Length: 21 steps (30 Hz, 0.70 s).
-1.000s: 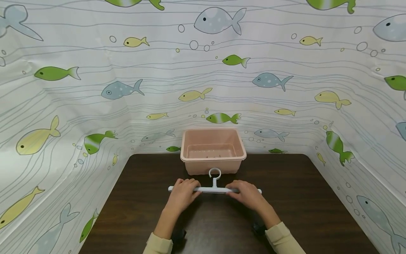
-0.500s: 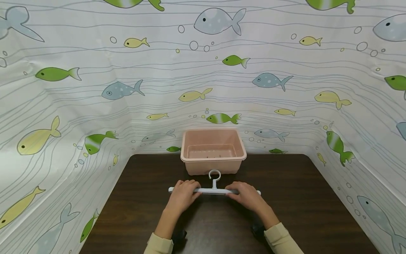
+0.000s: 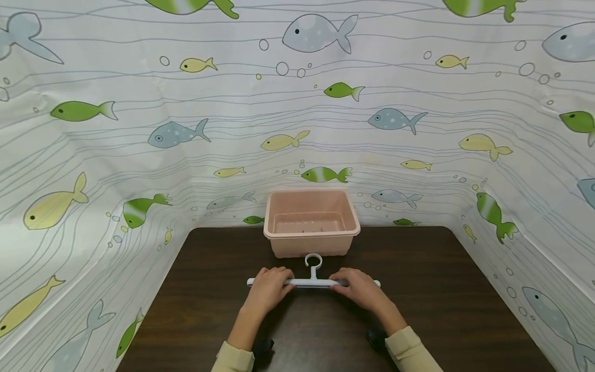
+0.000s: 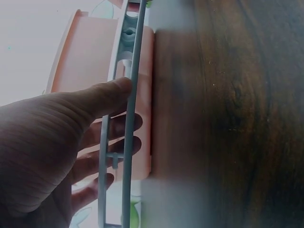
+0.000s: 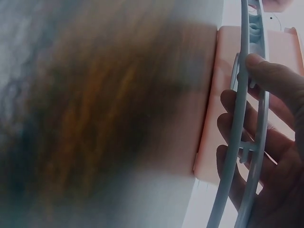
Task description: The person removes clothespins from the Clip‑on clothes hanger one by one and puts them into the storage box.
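Note:
A white plastic clothes hanger [image 3: 312, 283] is held level in front of the person, its round hook [image 3: 313, 260] pointing up and away. The left hand [image 3: 269, 288] grips the bar left of the hook, and the right hand [image 3: 359, 287] grips it on the right. In the left wrist view, the thumb presses the near side of the hanger's twin rails [image 4: 127, 171], with fingers behind. The right wrist view has the right thumb [image 5: 273, 76] on the rails [image 5: 233, 147] likewise, fingertips showing past them. Both bar ends stick out beyond the hands.
A pink plastic bin [image 3: 311, 246] stands at the back of the dark wooden table [image 3: 465, 310], just beyond the hook. A white fish-print sheet [image 3: 251, 103] surrounds the table at the back and sides. Black devices [image 3: 263, 346] sit at the wrists.
The hanger and both hands have come slightly closer to the person, so the hook sits lower in the head view, overlapping less of the bin. The grip is the same.

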{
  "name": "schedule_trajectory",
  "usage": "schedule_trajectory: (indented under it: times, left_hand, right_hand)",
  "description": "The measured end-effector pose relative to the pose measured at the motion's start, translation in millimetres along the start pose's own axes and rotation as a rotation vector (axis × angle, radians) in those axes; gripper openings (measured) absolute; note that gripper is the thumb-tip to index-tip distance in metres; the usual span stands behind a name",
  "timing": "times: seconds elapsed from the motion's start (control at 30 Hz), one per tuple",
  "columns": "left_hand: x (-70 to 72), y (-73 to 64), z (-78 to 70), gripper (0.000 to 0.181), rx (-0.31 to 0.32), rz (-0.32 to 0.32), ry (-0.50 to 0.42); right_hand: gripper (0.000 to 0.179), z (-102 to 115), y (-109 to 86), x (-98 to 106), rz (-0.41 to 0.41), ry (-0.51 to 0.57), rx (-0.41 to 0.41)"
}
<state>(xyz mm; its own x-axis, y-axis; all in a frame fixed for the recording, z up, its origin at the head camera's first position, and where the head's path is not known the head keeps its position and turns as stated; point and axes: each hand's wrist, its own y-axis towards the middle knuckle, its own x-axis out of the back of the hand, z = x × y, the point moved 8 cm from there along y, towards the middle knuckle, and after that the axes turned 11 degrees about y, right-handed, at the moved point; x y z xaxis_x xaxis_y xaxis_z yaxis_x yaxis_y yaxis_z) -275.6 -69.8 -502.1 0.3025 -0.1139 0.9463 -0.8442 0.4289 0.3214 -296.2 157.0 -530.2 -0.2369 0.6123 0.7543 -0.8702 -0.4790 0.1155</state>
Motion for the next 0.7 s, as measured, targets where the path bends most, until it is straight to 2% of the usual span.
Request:
schedule_trajectory:
  times: [0.2, 0.7]
  left_hand:
    - [-5.0, 1.5, 0.2, 0.017, 0.01, 0.04, -0.004]
    - [-16.3, 3.7, 1.7, 0.017, -0.004, 0.088, -0.006]
  right_hand:
    - [0.022, -3, 2.1, -2, 0.007, 0.015, -0.009]
    - [0.022, -8, 5.7, -6, 0.036, 0.03, -0.013]
